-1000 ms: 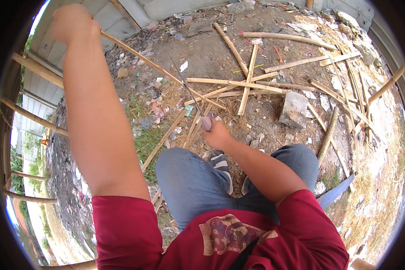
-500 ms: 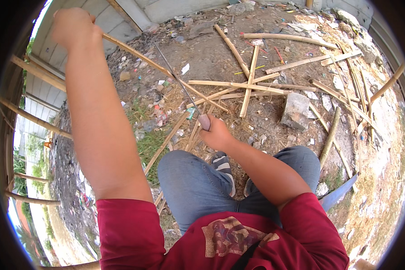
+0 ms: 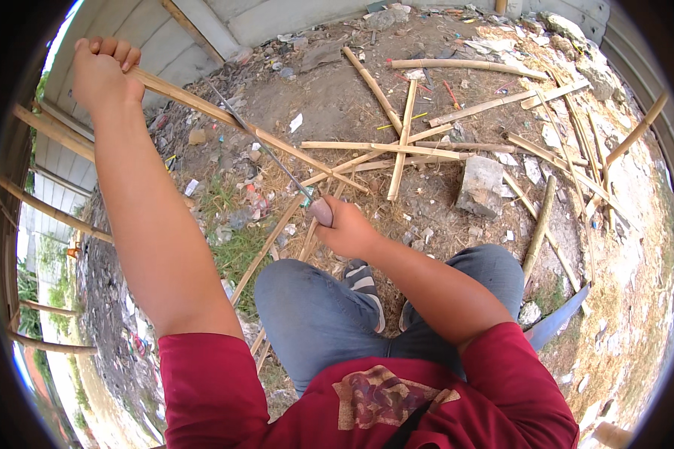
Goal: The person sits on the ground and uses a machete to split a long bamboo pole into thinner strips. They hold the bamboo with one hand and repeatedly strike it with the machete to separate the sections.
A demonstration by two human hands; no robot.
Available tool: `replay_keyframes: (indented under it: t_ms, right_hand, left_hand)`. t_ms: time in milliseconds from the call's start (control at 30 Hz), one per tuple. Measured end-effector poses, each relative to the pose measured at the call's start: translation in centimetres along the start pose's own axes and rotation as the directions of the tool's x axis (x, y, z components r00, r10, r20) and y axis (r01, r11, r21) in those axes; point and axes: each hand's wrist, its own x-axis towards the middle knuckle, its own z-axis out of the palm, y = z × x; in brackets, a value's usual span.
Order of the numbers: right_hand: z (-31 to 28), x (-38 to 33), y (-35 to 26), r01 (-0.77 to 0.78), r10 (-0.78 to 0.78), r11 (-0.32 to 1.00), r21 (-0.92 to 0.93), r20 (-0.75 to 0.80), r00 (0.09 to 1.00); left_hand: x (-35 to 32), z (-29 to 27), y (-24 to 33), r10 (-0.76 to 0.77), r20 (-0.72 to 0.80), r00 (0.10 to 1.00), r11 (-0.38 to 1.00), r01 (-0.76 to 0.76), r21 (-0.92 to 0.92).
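The left hand is clenched round the top of a bamboo strip, which slants down past the knee. The right hand grips a knife, its blade seemingly laid on the strip. The strip looks light, stiff and splintery; best held near its ends.

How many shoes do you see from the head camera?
2. One grey shoe with white stripes shows between the knees, just below the right hand. The second shoe is only a sliver beside it, mostly hidden behind the right forearm.
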Motion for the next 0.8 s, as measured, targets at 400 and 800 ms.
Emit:
replay_keyframes:
  t_ms: [400,800]
  right_hand:
    - [0.3,0.4,6.7,-0.452,0.449,0.89,-0.062,-0.046,0.892]
    - [-6.2,4.4,-3.7,0.064,0.002,0.984,0.166,-0.371,0.929]
  left_hand:
    - [-0.3,-2.0,0.4,-0.025,-0.023,0.999,0.997,0.024,-0.074]
    - [-7.1,5.0,3.5,-0.003,0.4,0.917,0.953,0.124,-0.277]
